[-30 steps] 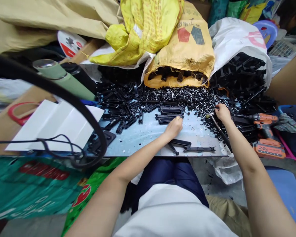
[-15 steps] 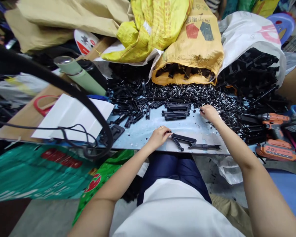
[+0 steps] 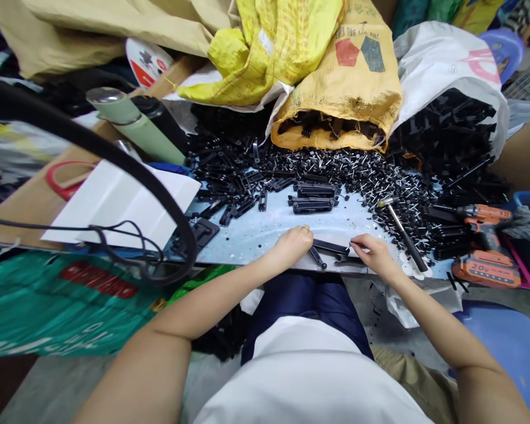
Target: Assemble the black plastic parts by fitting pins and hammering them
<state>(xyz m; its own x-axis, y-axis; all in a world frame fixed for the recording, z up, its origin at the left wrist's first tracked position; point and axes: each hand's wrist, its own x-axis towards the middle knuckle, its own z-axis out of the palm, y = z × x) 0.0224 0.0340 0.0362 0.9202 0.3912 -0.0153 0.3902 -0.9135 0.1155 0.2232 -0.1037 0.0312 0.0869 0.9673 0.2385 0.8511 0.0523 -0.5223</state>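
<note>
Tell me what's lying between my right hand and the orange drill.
In the head view, a hammer lies between your right hand and the orange drill, with black parts between the hammer and the drill.

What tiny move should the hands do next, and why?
Probably lower the fingertips of the right bare hand onto the right end of the long, dark black bar, because they are right by that end while the left bare hand is at the other. Anything they pinch is too small to tell.
</note>
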